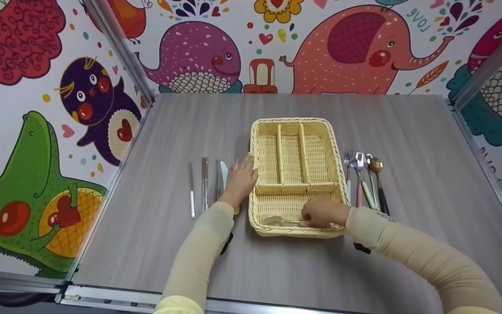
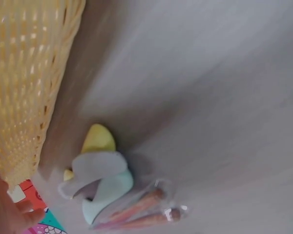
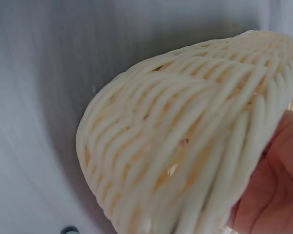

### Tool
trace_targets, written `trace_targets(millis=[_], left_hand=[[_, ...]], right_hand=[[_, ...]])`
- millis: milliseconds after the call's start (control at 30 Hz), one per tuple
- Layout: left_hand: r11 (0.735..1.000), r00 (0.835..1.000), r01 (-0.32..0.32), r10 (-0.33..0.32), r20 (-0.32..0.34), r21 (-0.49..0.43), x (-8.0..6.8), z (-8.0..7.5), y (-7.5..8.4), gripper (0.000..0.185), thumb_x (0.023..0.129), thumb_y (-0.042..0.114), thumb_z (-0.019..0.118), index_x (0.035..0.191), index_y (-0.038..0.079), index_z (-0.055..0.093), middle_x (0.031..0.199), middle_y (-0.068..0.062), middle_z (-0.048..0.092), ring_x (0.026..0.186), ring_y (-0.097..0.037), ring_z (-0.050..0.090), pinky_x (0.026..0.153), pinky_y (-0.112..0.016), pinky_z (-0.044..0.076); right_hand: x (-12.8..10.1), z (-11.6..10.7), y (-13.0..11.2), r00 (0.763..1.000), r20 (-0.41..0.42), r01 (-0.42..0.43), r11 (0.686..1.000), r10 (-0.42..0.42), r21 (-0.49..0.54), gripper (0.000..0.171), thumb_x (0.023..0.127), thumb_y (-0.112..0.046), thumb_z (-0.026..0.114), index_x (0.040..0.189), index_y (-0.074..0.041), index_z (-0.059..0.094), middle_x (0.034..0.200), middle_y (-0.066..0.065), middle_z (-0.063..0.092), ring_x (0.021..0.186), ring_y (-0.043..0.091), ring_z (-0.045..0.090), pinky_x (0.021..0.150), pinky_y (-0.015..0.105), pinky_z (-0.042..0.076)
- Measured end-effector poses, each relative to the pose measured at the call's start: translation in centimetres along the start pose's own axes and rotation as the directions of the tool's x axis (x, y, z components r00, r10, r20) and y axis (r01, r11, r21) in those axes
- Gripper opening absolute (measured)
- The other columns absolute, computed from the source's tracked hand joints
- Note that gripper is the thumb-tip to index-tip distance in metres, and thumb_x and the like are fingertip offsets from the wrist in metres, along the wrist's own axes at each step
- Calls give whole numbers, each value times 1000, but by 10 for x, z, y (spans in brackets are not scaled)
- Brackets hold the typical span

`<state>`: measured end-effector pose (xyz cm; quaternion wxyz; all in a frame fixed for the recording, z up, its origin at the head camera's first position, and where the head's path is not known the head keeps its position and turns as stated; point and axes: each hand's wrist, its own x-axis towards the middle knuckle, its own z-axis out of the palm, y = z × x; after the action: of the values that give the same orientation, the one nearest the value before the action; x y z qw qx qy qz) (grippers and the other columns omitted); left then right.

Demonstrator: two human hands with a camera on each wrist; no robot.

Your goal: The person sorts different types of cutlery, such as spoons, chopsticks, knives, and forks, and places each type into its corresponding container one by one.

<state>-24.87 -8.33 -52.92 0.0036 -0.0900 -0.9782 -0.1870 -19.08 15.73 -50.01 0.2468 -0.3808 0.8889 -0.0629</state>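
Observation:
A cream woven basket (image 1: 254, 131) with several compartments stands mid-table. My left hand (image 1: 240, 181) rests its fingers on the basket's left rim, fairly straight. Inside the wide front compartment, my right hand (image 1: 324, 212) has curled fingers at the handle end of a spoon (image 1: 273, 220) lying along the front wall. The fingertips are hidden in the head view; in the right wrist view, the basket wall covers part of the palm (image 3: 278, 180).
Left of the basket lie chopsticks (image 1: 204, 183), a slim utensil (image 1: 191, 192) and a mint knife (image 1: 224, 172) among others. Several forks (image 1: 357, 160) and spoons (image 1: 376, 165) lie to its right. Printed panels surround the table (image 1: 399, 131). The left wrist view shows bagged chopsticks (image 2: 146, 214).

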Motion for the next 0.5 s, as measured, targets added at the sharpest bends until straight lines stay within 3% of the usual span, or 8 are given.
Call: trace_targets(millis=[200, 367, 500], left_hand=[[1000, 1000, 4, -4, -6, -10, -2, 0, 2, 48, 97, 27, 39, 140, 7, 35, 147, -9, 32, 127, -41, 35, 106, -49, 26], [1000, 1000, -4, 3, -8, -20, -2, -1, 2, 48, 97, 26, 39, 140, 6, 35, 147, -9, 31, 125, -39, 38, 107, -47, 24], [1000, 1000, -6, 6, -10, -16, -3, -1, 2, 48, 98, 27, 37, 140, 5, 35, 147, -10, 31, 125, -40, 38, 106, -47, 25]], right_hand=[[-1, -2, -1, 998, 50, 50, 997, -47, -63, 23, 90, -21, 57, 80, -7, 73, 80, 5, 70, 68, 18, 62, 63, 31, 50], [-2, -4, -1, 993, 112, 49, 997, -42, -60, 25, 92, -18, 54, 77, -6, 70, 77, 5, 68, 62, 15, 55, 61, 30, 48], [-5, -9, 1, 992, 89, 88, 996, -85, -33, 22, 91, -17, 55, 82, -3, 70, 80, 8, 68, 68, 19, 60, 66, 33, 50]])
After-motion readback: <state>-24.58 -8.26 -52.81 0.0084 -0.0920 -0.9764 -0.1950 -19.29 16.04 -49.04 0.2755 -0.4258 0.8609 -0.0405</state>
